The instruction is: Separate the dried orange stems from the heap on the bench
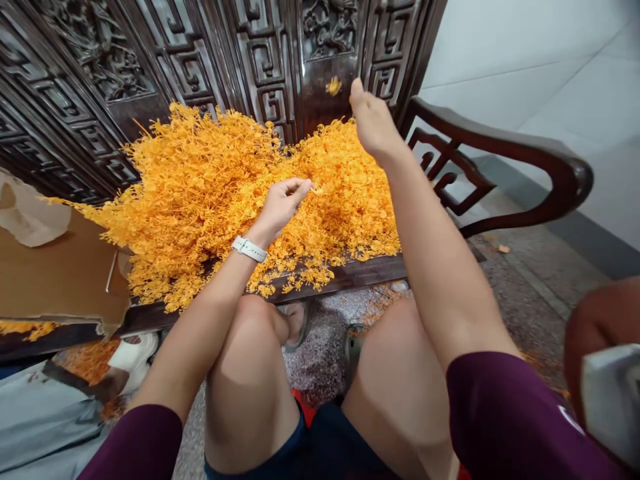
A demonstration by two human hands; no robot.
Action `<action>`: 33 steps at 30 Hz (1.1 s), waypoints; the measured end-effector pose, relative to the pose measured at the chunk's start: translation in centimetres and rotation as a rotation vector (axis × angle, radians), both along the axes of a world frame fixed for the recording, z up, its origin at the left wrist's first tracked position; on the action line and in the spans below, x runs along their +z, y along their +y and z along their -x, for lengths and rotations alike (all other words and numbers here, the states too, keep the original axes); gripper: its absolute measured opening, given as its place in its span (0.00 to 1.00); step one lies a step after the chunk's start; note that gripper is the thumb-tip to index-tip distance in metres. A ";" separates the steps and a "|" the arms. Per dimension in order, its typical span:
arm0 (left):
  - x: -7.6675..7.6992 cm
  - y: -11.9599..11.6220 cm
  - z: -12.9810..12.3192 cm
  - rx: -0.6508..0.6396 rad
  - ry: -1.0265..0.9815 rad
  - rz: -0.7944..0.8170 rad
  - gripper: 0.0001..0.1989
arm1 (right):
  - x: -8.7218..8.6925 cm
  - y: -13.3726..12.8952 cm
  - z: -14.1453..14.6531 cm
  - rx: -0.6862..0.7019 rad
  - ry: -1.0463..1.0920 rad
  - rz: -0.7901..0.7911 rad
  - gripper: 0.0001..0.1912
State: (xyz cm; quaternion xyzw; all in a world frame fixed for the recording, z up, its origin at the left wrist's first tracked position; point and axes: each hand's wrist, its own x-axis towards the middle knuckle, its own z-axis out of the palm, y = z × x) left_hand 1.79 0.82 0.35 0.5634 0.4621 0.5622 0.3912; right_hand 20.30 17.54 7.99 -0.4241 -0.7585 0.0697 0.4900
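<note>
A big heap of small orange plastic pieces (190,193), many still joined in branching clusters at the left, covers the seat of a dark carved wooden bench (365,270). Over the middle of the heap, my left hand (284,203), wearing a pale watch band (249,249), pinches a tiny orange piece between thumb and finger. My right hand (374,120) is raised near the backrest, slightly blurred, its thumb stretched out and most fingers hidden; no held thing shows in it. Just left of it, a loose orange piece (333,86) appears in the air, apart from the hand.
The bench's curved armrest (530,160) stands at the right. On the left sits an open cardboard box (65,273) beside another person's leg and white shoe (133,357). Orange scraps (383,300) lie on the speckled floor. Another person's limb (600,327) shows at the right edge.
</note>
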 end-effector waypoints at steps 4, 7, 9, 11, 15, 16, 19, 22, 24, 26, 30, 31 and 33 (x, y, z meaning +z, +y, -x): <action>0.2 -0.1 -1.1 0.021 0.069 -0.089 0.17 | -3.9 -0.5 -1.6 -0.048 0.111 0.085 0.27; 0.4 -0.1 -2.1 0.012 0.113 -0.134 0.16 | -6.2 -1.6 -3.5 0.066 0.168 0.183 0.09; 0.6 0.0 -3.0 -0.008 0.145 -0.149 0.16 | -7.1 -2.2 -4.8 0.174 0.168 0.265 0.13; 0.6 0.2 -3.9 -0.023 0.180 -0.169 0.17 | -7.5 -2.8 -5.8 0.225 0.152 0.311 0.10; 0.7 0.4 -5.3 0.026 0.229 -0.229 0.17 | -7.4 -5.1 -7.1 0.328 0.217 0.438 0.14; 0.7 0.4 -5.5 0.051 0.241 -0.244 0.17 | -7.2 -5.9 -7.2 0.390 0.250 0.502 0.18; 1.0 0.3 -5.9 0.107 0.290 -0.297 0.17 | -6.2 -8.7 -7.3 0.562 0.309 0.680 0.22; 0.9 0.1 -5.7 0.123 0.363 -0.343 0.17 | -4.8 -11.0 -7.1 0.625 0.311 0.752 0.22; 0.8 0.0 -5.5 0.142 0.417 -0.366 0.18 | -4.1 -11.9 -6.9 0.667 0.293 0.757 0.21; 0.7 0.0 -5.3 0.165 0.452 -0.388 0.19 | -3.6 -12.3 -6.6 0.720 0.233 0.750 0.22; 0.4 0.1 -4.7 0.144 0.449 -0.402 0.20 | -3.5 -12.3 -6.1 0.742 0.074 0.704 0.24; 0.4 0.2 -4.4 0.140 0.440 -0.402 0.20 | -3.5 -12.3 -6.0 0.741 0.051 0.693 0.23; 0.2 0.3 -4.1 0.148 0.423 -0.404 0.20 | -3.6 -12.2 -5.8 0.757 0.033 0.691 0.22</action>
